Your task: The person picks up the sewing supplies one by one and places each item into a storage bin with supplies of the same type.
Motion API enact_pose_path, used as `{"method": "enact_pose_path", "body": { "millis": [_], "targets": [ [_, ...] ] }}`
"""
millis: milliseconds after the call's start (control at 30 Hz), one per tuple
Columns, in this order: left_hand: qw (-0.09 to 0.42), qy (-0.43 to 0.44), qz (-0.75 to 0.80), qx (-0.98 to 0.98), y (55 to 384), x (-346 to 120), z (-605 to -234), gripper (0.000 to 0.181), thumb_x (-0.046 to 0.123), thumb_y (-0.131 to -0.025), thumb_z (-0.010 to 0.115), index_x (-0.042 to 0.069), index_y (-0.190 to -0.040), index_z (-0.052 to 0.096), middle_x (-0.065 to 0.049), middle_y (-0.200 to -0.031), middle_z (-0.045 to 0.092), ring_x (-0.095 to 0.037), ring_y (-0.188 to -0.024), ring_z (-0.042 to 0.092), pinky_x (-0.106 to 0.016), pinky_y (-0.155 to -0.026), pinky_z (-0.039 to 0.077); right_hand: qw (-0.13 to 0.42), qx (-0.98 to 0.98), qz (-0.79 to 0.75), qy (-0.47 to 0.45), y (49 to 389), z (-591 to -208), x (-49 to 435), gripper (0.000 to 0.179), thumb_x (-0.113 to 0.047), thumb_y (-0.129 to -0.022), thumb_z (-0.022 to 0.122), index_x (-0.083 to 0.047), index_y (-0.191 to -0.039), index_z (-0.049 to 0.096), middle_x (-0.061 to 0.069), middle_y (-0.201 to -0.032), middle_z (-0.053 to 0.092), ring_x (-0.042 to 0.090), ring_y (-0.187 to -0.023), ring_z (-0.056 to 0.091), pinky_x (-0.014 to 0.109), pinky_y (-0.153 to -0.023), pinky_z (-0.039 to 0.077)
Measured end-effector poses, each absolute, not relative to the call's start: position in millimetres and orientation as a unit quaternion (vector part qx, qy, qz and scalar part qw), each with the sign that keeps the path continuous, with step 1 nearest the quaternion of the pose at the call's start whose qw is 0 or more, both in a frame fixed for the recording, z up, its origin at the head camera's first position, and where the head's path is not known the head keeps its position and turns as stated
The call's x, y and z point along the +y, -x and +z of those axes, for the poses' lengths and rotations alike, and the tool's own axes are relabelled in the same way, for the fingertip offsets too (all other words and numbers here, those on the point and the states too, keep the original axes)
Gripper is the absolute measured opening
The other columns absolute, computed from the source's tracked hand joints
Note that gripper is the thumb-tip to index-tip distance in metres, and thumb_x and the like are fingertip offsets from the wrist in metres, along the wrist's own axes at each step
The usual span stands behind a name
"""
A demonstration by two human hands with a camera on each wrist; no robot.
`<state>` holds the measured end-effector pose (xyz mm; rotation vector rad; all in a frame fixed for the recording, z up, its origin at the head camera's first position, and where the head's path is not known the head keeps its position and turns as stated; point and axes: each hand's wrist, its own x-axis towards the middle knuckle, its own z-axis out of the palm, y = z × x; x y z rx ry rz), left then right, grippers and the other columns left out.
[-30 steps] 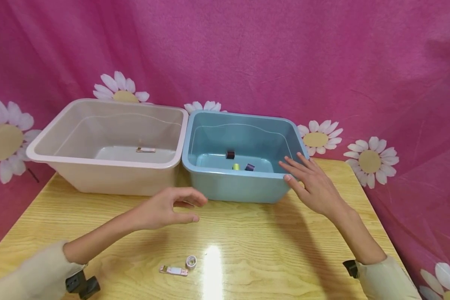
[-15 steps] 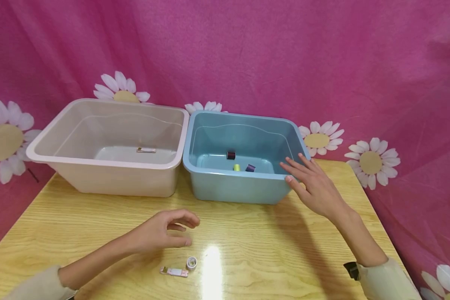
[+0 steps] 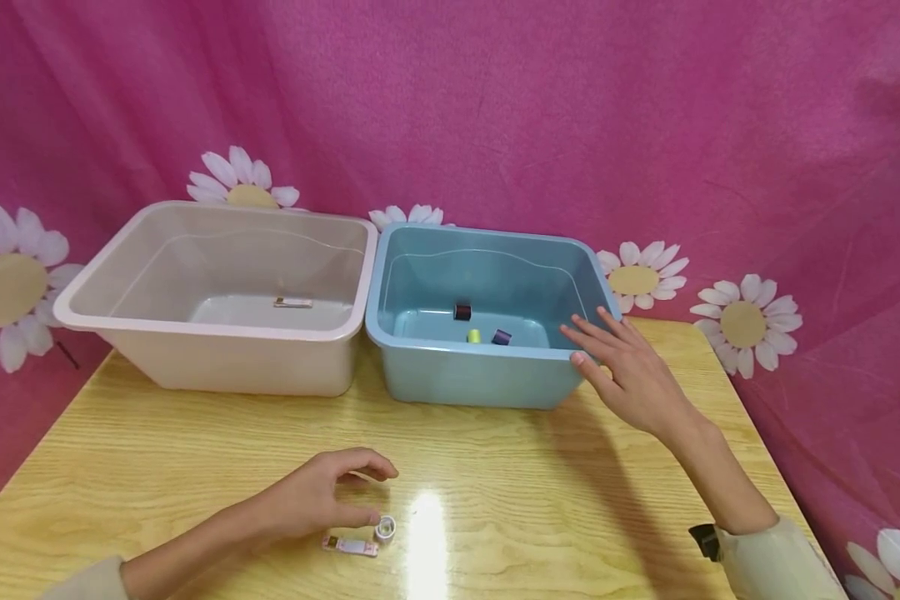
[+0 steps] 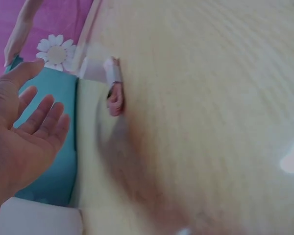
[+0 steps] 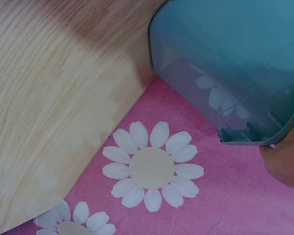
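My left hand [image 3: 311,500] hovers low over the near part of the table, thumb and fingers apart, holding nothing. Just by its thumb stands a small white spool-like ring [image 3: 385,540]. Beside that lies a flat, folded pink-and-white tape measure [image 3: 354,547] with a gold-coloured end, also visible in the left wrist view as a folded tape measure [image 4: 114,88]. My right hand [image 3: 633,375] rests at the right front corner of the blue bin [image 3: 480,379], its fingers spread over the rim. In the right wrist view part of that hand [image 5: 288,159] shows at the bin's rim.
Inside the blue bin lie a dark thread spool [image 3: 462,312], a yellow-green one [image 3: 474,337] and a purple one [image 3: 502,337]. A beige bin [image 3: 247,362] stands against it on the left, with a similar folded strip [image 3: 293,302] inside. A pink flowered cloth [image 3: 495,108] hangs behind.
My left hand has come down and toward me from in front of the bins to the white ring and the tape measure. The right hand has stayed at the blue bin's rim.
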<state>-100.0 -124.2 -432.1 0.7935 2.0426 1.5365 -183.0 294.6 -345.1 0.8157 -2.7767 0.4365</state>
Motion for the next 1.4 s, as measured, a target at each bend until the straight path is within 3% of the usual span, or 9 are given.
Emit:
{"method": "enact_pose_path", "body": {
  "millis": [467, 767, 1000, 1400],
  "targets": [
    [0.249, -0.3, 0.543, 0.743, 87, -118, -452, 0.036, 0.023, -0.09, 0.076, 0.009, -0.122, 0.064, -0.005, -0.122, 0.063, -0.021, -0.117, 0.06, -0.027, -0.099, 0.045, 0.111, -0.944, 0.143, -0.275, 182, -346, 297, 0.047, -0.03, -0.103, 0.055, -0.013, -0.147, 0.052, 0.011, -0.152, 0.044, 0.039, -0.147, 0.022, 0.054, -0.118, 0.012],
    [0.234, -0.312, 0.539, 0.746, 83, -118, -459, 0.031, 0.021, -0.091, 0.075, 0.01, -0.118, 0.066, -0.002, -0.117, 0.066, -0.011, -0.11, 0.061, -0.027, -0.097, 0.047, 0.108, -0.942, 0.139, -0.286, 189, -342, 292, 0.047, -0.031, -0.103, 0.054, -0.013, -0.147, 0.052, 0.009, -0.152, 0.044, 0.037, -0.147, 0.022, 0.056, -0.117, 0.013],
    [0.206, -0.336, 0.533, 0.749, 81, -118, -462, 0.027, 0.018, -0.091, 0.075, 0.01, -0.115, 0.068, 0.0, -0.113, 0.067, -0.009, -0.106, 0.062, -0.026, -0.095, 0.048, 0.101, -0.944, 0.144, -0.281, 189, -342, 291, 0.047, -0.031, -0.103, 0.054, -0.011, -0.146, 0.052, 0.01, -0.153, 0.044, 0.038, -0.147, 0.021, 0.054, -0.119, 0.01],
    [0.206, -0.338, 0.527, 0.752, 81, -117, -463, 0.026, 0.018, -0.091, 0.075, 0.01, -0.115, 0.068, 0.002, -0.112, 0.068, -0.008, -0.103, 0.063, -0.026, -0.092, 0.05, 0.102, -0.945, 0.143, -0.275, 185, -344, 296, 0.047, -0.031, -0.103, 0.054, -0.012, -0.146, 0.052, 0.011, -0.152, 0.044, 0.039, -0.146, 0.023, 0.054, -0.118, 0.011]
  ]
}}
